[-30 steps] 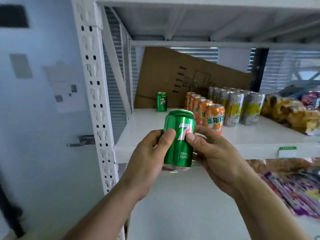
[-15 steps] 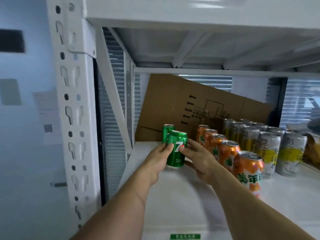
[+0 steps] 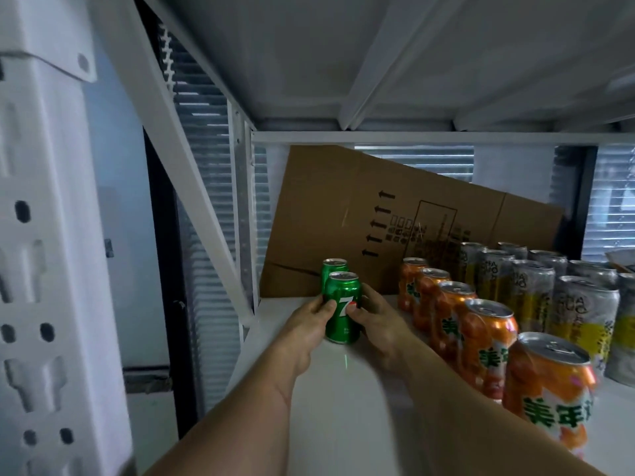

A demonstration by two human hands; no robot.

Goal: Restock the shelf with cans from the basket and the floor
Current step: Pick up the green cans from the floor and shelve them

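White metal shelf (image 3: 343,400) with a flattened cardboard box (image 3: 395,221) leaning against the far side, window blinds showing behind it. Compared to half a second ago the view has pushed way further into the shelf, so everything looks bigger, and the green can (image 3: 342,307) now seems to sit with its base on the shelf board instead of being carried in the air. It's right in front of the other green can (image 3: 332,269), near the far left corner, close enough that the two overlap from this angle.

Can is upright, long axis vertical, pull-tab top facing up, white "7" logo facing the camera. Shiny green body, silver lid, a faint green reflection on the shelf just under it.

Left hand (image 3: 309,324) is curled around the can's left side, thumb across the front. Right hand (image 3: 378,324) grips the right side, thumb tip on the logo. Both are clamped on it.

Off to the right there's a row of orange cans (image 3: 488,341) running near to far, then silver-and-yellow cans (image 3: 580,314) beyond those.
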